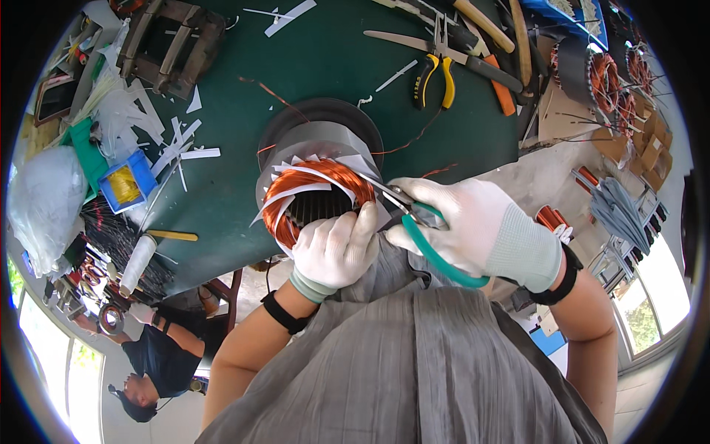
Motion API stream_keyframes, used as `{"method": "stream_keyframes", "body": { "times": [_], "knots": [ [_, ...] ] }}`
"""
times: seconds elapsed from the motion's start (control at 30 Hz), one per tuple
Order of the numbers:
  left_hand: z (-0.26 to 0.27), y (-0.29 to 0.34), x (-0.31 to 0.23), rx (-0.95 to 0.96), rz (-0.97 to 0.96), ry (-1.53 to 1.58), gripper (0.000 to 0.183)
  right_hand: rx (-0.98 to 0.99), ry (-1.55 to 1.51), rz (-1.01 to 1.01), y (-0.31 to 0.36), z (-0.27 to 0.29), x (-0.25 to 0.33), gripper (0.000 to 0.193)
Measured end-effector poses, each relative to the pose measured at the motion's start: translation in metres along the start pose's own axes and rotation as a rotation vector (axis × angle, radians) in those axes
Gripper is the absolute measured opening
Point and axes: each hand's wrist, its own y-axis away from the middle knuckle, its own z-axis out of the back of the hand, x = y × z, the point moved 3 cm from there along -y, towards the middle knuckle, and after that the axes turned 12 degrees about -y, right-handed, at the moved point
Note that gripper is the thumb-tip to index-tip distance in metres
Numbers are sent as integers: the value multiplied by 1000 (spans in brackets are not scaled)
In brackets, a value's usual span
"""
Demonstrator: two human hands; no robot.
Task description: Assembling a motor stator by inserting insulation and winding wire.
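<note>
Head view: our left hand (pixel 334 250) curls its gloved fingers over the copper winding (pixel 318 194), while our right hand (pixel 473 226) clenches green-handled pliers (pixel 421 233) just beside them.

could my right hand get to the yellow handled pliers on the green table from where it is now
Probably yes. The yellow-handled pliers lie in the open on the green table, beyond the stator. But the right hand is occupied with green-handled scissors, so it would need to set those down first.
</note>
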Motion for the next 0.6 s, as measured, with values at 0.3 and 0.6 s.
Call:
{"method": "stream_keyframes", "body": {
  "times": [0.3, 0.6],
  "knots": [
    [4, -2, 6, 13, -61, -13, 45, -104, 31, 113, 1, -3, -13, 47],
    [4, 0, 13, 13, -111, 35, 48, -156, 136, 233, 4, -9, -11, 49]
  ]
}}
